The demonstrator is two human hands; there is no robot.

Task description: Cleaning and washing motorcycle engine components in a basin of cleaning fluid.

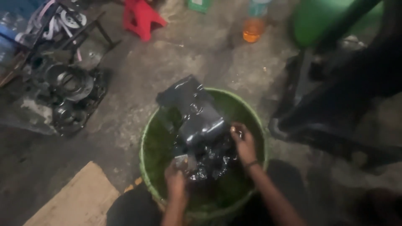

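Green round plastic tub (147, 142) rings the oily black metal engine block (197, 121); left hand (175, 181) and right hand (244, 144) both grasp it, wrists bent.

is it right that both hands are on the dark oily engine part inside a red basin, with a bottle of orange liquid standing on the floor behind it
Not quite: the basin is green, not red, as the head view shows. The rest holds: the left hand and right hand are both on the dark oily engine part in it, and a bottle of orange liquid stands on the floor behind.
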